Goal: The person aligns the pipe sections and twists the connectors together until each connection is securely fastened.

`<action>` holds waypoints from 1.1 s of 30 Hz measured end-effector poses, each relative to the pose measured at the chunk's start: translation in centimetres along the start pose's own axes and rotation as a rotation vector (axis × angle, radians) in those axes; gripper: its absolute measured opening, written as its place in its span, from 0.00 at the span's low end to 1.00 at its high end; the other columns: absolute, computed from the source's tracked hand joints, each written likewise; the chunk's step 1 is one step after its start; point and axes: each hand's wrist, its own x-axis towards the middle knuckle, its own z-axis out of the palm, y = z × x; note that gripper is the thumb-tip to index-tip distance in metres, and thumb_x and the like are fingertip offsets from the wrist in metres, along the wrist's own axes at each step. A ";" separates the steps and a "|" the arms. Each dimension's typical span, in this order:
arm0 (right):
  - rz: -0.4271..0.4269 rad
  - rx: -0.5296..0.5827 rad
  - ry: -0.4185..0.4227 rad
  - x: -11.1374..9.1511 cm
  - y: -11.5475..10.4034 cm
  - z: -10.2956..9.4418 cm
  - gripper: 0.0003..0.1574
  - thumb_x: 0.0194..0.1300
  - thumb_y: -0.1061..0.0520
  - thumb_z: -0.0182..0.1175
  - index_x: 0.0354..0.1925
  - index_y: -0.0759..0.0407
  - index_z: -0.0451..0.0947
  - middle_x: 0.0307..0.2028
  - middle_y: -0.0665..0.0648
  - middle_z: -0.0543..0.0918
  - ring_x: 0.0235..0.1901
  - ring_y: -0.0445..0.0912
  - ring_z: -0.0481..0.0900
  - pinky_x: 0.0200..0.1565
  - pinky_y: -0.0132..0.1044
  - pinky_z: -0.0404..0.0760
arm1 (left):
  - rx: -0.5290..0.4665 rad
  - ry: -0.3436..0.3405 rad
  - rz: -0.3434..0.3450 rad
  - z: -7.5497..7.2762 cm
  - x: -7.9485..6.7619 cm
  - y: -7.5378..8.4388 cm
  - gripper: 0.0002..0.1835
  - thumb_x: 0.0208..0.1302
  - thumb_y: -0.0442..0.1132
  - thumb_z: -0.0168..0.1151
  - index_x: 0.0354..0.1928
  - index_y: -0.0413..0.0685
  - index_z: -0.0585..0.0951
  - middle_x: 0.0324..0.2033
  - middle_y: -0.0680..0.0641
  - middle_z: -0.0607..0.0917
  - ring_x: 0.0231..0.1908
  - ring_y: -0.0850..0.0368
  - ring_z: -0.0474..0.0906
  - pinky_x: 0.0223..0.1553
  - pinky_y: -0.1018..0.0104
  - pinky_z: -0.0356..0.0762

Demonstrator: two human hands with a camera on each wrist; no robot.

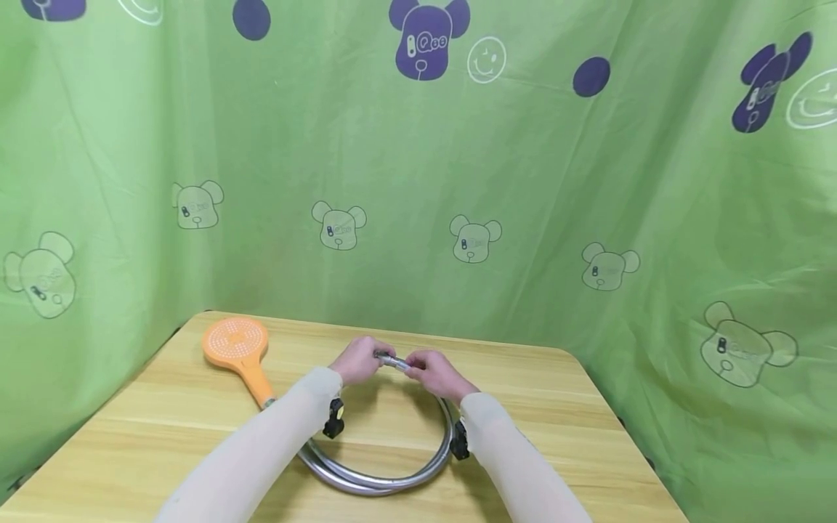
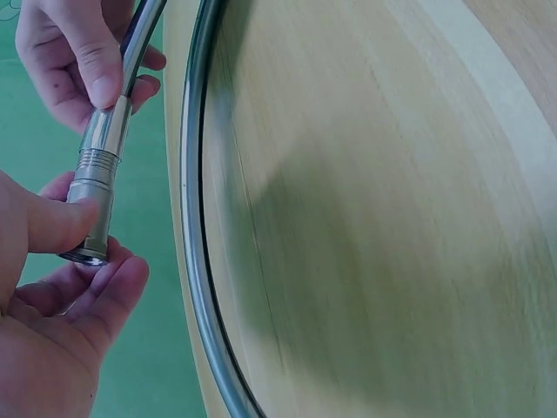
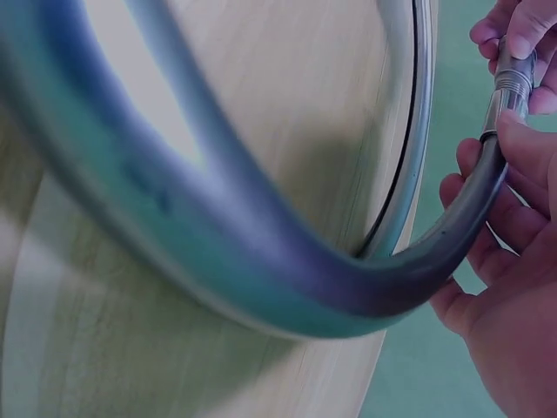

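A silver metal shower hose (image 1: 418, 476) lies looped on the table, its free end raised off the wood between both hands. My left hand (image 1: 358, 361) pinches the ribbed metal connector nut (image 2: 94, 190) at that end between thumb and fingers. Just behind the nut, my right hand (image 1: 439, 374) grips the smooth metal sleeve (image 3: 500, 111) and the start of the hose. In the left wrist view the nut's open rim points down toward the left fingertips. An orange shower head (image 1: 237, 343) lies to the left, its handle end joined to the hose and partly covered by the left sleeve.
Beneath everything is a light wooden table (image 1: 549, 421) with rounded far corners. A green curtain (image 1: 405, 152) printed with bear heads surrounds it at the back and sides. Each wrist carries a small black camera (image 1: 334, 418).
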 end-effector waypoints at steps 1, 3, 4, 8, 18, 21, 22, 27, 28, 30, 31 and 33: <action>-0.003 0.000 -0.012 0.0 0.0 0.0 0.10 0.73 0.57 0.58 0.43 0.62 0.83 0.32 0.63 0.81 0.27 0.42 0.69 0.29 0.34 0.72 | 0.001 0.005 0.003 0.0 0.0 -0.1 0.16 0.64 0.26 0.60 0.46 0.52 0.88 0.41 0.47 0.88 0.28 0.58 0.74 0.31 0.66 0.76; -0.001 0.009 -0.033 0.1 0.1 0.0 0.14 0.75 0.56 0.55 0.43 0.64 0.83 0.29 0.62 0.78 0.23 0.41 0.66 0.25 0.32 0.68 | 0.005 0.013 0.007 0.1 0.0 -0.2 0.15 0.64 0.27 0.61 0.45 0.52 0.88 0.41 0.48 0.88 0.30 0.58 0.75 0.33 0.65 0.77; 0.005 0.013 -0.040 0.1 0.1 0.0 0.15 0.76 0.56 0.53 0.43 0.65 0.83 0.27 0.60 0.76 0.22 0.41 0.64 0.23 0.31 0.66 | 0.008 0.019 0.014 0.1 0.1 -0.3 0.15 0.64 0.27 0.61 0.45 0.52 0.88 0.40 0.48 0.88 0.31 0.58 0.76 0.34 0.65 0.77; 0.036 0.026 -0.047 0.1 0.1 0.1 0.17 0.76 0.54 0.54 0.44 0.64 0.84 0.25 0.55 0.75 0.22 0.41 0.64 0.24 0.32 0.66 | 0.006 0.026 0.028 0.4 0.2 -0.7 0.14 0.64 0.28 0.62 0.44 0.53 0.88 0.40 0.49 0.88 0.31 0.59 0.76 0.34 0.65 0.76; 0.091 0.060 0.056 0.1 -0.2 0.0 0.14 0.62 0.58 0.69 0.45 0.60 0.77 0.31 0.55 0.78 0.27 0.43 0.71 0.26 0.32 0.72 | -0.051 0.000 -0.008 0.6 0.4 -0.4 0.14 0.67 0.29 0.60 0.47 0.54 0.87 0.44 0.47 0.88 0.27 0.58 0.73 0.28 0.65 0.76; 0.097 0.063 0.075 0.0 -0.3 0.0 0.17 0.59 0.61 0.72 0.43 0.60 0.76 0.31 0.53 0.77 0.28 0.42 0.71 0.28 0.31 0.73 | -0.062 -0.004 -0.017 0.6 0.4 -0.1 0.15 0.67 0.29 0.60 0.47 0.54 0.87 0.44 0.47 0.88 0.28 0.57 0.74 0.29 0.64 0.76; 0.097 0.061 0.077 0.0 -0.3 0.0 0.17 0.58 0.61 0.73 0.42 0.61 0.76 0.31 0.53 0.77 0.29 0.42 0.72 0.29 0.32 0.74 | -0.060 -0.004 -0.014 0.6 0.4 0.0 0.15 0.67 0.28 0.60 0.47 0.54 0.87 0.44 0.47 0.88 0.28 0.57 0.74 0.29 0.64 0.76; 0.091 0.048 0.073 -0.1 -0.2 0.0 0.14 0.59 0.61 0.71 0.40 0.60 0.76 0.32 0.54 0.78 0.31 0.44 0.73 0.32 0.35 0.76 | -0.054 -0.008 0.004 0.7 0.5 0.0 0.15 0.66 0.28 0.60 0.47 0.54 0.87 0.45 0.47 0.88 0.31 0.58 0.76 0.32 0.64 0.78; 0.082 0.044 0.071 -0.1 -0.2 0.0 0.13 0.60 0.61 0.70 0.40 0.60 0.76 0.32 0.54 0.78 0.31 0.45 0.74 0.33 0.35 0.76 | -0.056 -0.007 0.007 0.7 0.5 -0.1 0.15 0.66 0.28 0.59 0.48 0.53 0.87 0.46 0.46 0.88 0.31 0.58 0.77 0.33 0.64 0.78; 0.062 0.042 0.060 0.0 -0.2 -0.1 0.09 0.64 0.60 0.68 0.41 0.60 0.78 0.33 0.55 0.79 0.32 0.45 0.74 0.34 0.36 0.76 | -0.059 -0.002 0.009 0.6 0.7 -0.2 0.16 0.66 0.27 0.59 0.49 0.51 0.87 0.47 0.46 0.88 0.33 0.58 0.77 0.34 0.65 0.79; 0.055 0.045 0.047 0.0 -0.1 -0.1 0.08 0.66 0.59 0.66 0.42 0.61 0.79 0.33 0.55 0.80 0.32 0.45 0.73 0.34 0.36 0.75 | -0.059 -0.002 0.006 0.7 0.7 -0.3 0.16 0.66 0.27 0.59 0.49 0.51 0.87 0.47 0.46 0.88 0.33 0.58 0.77 0.34 0.65 0.79; 0.044 0.047 0.014 0.1 -0.1 0.0 0.10 0.71 0.56 0.61 0.44 0.63 0.82 0.33 0.59 0.81 0.30 0.44 0.71 0.33 0.35 0.72 | -0.057 0.003 0.001 0.7 0.7 -0.6 0.16 0.66 0.27 0.60 0.49 0.51 0.87 0.47 0.46 0.88 0.32 0.58 0.77 0.33 0.66 0.79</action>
